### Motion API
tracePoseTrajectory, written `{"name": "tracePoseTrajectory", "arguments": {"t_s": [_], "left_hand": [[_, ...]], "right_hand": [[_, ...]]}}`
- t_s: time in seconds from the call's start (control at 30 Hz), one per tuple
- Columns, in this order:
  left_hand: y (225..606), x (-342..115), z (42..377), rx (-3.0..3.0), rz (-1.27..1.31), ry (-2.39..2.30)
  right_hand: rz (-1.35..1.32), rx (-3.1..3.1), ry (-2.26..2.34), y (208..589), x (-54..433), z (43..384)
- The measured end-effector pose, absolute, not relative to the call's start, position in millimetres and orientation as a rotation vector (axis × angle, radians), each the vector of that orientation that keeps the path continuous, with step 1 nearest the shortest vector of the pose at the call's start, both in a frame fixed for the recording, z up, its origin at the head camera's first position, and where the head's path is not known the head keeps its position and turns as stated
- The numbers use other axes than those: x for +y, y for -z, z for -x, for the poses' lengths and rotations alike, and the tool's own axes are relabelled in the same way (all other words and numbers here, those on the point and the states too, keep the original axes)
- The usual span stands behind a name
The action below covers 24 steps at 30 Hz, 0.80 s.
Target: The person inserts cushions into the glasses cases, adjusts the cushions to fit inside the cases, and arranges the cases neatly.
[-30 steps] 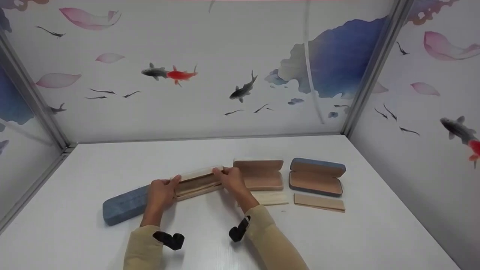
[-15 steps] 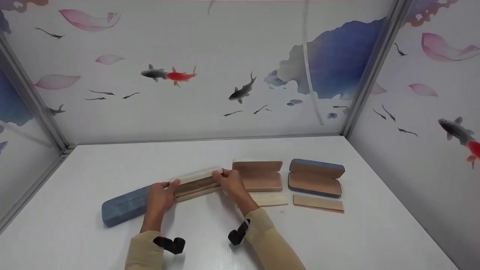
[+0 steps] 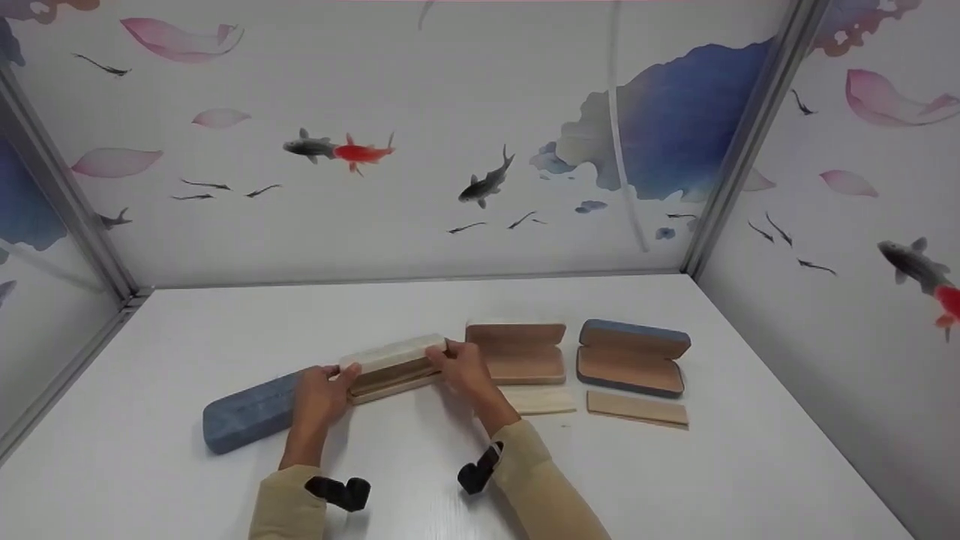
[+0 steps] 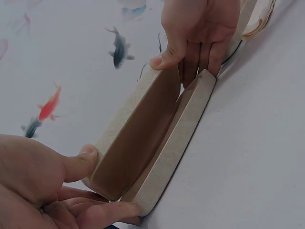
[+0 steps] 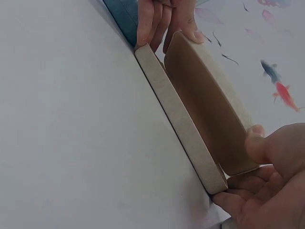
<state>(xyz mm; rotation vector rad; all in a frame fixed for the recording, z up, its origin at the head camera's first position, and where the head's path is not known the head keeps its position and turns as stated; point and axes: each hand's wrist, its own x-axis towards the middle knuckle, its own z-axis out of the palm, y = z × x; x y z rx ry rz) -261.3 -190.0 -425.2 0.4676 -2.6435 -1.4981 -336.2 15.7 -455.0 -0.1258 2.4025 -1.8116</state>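
A cream glasses case (image 3: 391,367) is held at its two ends just above the white worktop (image 3: 420,307), near the front middle, with its lid partly lowered over the base. The left hand (image 3: 321,395) grips the left end, thumb on the lid edge and fingers (image 4: 102,210) curled under the base; the right hand (image 3: 466,367) pinches the right end in the same way, thumb (image 5: 255,136) on the lid.

A fingertip could be caught, it is judged, if the sprung lid snapped shut while the thumbs lie along its edge. The case could also twist or slip from the hands if one end were pressed harder than the other.

A closed blue case (image 3: 251,411) lies just left of the left hand, nearly touching it. Just right of the right hand an open tan-lined case (image 3: 516,352) stands, and further right an open blue case (image 3: 631,358). A pale cloth (image 3: 541,399) and a tan cloth (image 3: 637,409) lie before these. Little room is left at either end.
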Motion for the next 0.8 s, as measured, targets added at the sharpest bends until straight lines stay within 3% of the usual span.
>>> {"name": "tracePoseTrajectory", "arguments": {"t_s": [0.8], "left_hand": [[429.5,-187.5,259.4,-2.642,-0.437,1.466]], "right_hand": [[0.32,2.377,1.809,457.9,22.9,332.6]]}}
